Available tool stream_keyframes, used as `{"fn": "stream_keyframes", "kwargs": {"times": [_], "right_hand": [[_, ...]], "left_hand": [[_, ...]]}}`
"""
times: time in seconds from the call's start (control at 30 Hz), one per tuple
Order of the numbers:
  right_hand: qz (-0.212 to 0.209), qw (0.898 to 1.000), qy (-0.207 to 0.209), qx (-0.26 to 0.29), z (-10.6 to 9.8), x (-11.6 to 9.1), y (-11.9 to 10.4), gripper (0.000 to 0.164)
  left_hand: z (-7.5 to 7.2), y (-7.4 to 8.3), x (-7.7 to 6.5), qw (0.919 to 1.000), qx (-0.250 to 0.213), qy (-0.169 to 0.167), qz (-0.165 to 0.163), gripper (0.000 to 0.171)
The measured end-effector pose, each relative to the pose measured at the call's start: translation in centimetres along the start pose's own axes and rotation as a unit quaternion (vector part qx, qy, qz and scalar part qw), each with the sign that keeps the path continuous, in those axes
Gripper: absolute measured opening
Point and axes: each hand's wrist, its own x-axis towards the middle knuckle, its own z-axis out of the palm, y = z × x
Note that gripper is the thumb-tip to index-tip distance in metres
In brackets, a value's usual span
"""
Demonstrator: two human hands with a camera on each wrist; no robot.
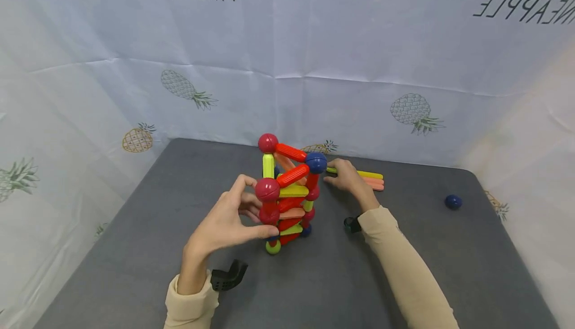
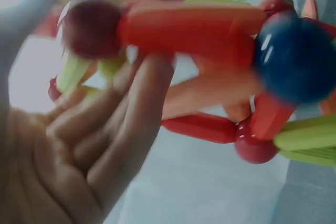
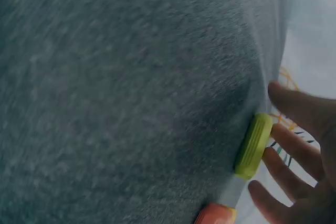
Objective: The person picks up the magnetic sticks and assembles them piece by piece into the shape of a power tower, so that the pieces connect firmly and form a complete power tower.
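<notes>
A tall tower of magnetic sticks and balls (image 1: 293, 190) stands near the middle of the grey table, built of red, orange and yellow-green sticks. Red balls (image 1: 268, 143) and a blue ball (image 1: 316, 163) mark its upper corners. My left hand (image 1: 226, 219) holds its left side, thumb at the near lower part and fingers bent behind. The left wrist view shows those fingers close against a red stick (image 2: 189, 30). Beyond the tower, my right hand (image 1: 348, 176) reaches a yellow-green stick (image 3: 253, 145) lying on the table. Its fingertips are right at the stick; the thumb stays apart.
Beside the right hand lie a yellow stick (image 1: 370, 174) and orange sticks (image 1: 375, 185). Farther right on the table (image 1: 418, 239) sits a dark blue ball (image 1: 453, 201). A white pineapple-print cloth (image 1: 314, 44) hangs behind the table's back edge.
</notes>
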Motion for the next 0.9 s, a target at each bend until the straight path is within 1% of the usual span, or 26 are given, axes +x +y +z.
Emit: {"fn": "stream_keyframes", "kwargs": {"times": [0.07, 0.1, 0.13, 0.17, 0.23, 0.27, 0.3, 0.33, 0.37, 0.43, 0.47, 0.53, 0.6, 0.73, 0.83, 0.9], "right_hand": [[0.003, 1.0, 0.004, 0.003, 0.1, -0.2, 0.1, 0.041], [0.005, 1.0, 0.008, 0.003, 0.2, -0.3, 0.1, 0.04], [0.013, 1.0, 0.011, 0.008, 0.2, -0.4, 0.1, 0.039], [0.017, 1.0, 0.013, 0.009, 0.2, -0.5, 0.1, 0.038], [0.03, 0.999, 0.012, 0.013, 0.3, -0.8, 0.1, 0.037], [0.034, 0.999, 0.013, 0.015, 0.4, -0.9, 0.2, 0.036], [0.04, 0.999, 0.015, 0.018, 0.5, -1.0, 0.2, 0.036], [0.044, 0.999, 0.015, 0.02, 0.6, -1.1, 0.3, 0.035], [0.043, 0.999, 0.016, 0.019, 0.7, -1.2, 0.3, 0.035], [0.039, 0.999, 0.022, 0.022, 0.8, -1.4, 0.3, 0.035], [0.032, 0.999, 0.03, 0.026, 0.8, -1.5, 0.3, 0.034], [0.025, 0.998, 0.046, 0.043, 0.4, -1.7, 0.0, 0.033], [0.013, 0.995, 0.072, 0.064, -0.2, -2.1, -0.6, 0.032], [-0.013, 0.985, 0.132, 0.111, -2.5, -3.1, -2.5, 0.034], [-0.037, 0.975, 0.166, 0.144, -4.7, -4.1, -4.1, 0.036], [-0.059, 0.968, 0.182, 0.165, -6.3, -4.9, -5.3, 0.036]], "left_hand": [[-0.3, -0.2, -0.1, 0.9989, -0.03, -0.031, 0.016, 0.064], [-0.4, -0.4, -0.1, 0.9981, -0.043, -0.033, 0.028, 0.062], [-0.4, -0.7, -0.1, 0.9974, -0.051, -0.025, 0.043, 0.058], [-0.5, -1.1, 0.0, 0.997, -0.053, -0.006, 0.056, 0.056], [-0.4, -1.9, 0.3, 0.9948, -0.046, 0.052, 0.075, 0.055], [-0.2, -2.3, 0.5, 0.993, -0.043, 0.079, 0.077, 0.057], [-0.1, -2.7, 0.7, 0.9912, -0.044, 0.097, 0.078, 0.062], [0.1, -3.1, 0.8, 0.9902, -0.046, 0.107, 0.076, 0.071], [0.3, -3.5, 1.0, 0.9904, -0.051, 0.107, 0.072, 0.08], [0.7, -4.2, 1.3, 0.9915, -0.073, 0.081, 0.07, 0.092], [0.8, -4.3, 1.4, 0.992, -0.083, 0.067, 0.068, 0.093], [1.1, -4.5, 1.6, 0.9923, -0.092, 0.054, 0.063, 0.092], [1.3, -4.4, 1.7, 0.9922, -0.095, 0.053, 0.06, 0.09], [1.7, -3.8, 2.0, 0.9921, -0.085, 0.079, 0.048, 0.09], [2.3, -3.3, 2.3, 0.9897, -0.076, 0.112, 0.047, 0.084], [2.8, -2.9, 2.6, 0.9859, -0.066, 0.145, 0.049, 0.08]]}}
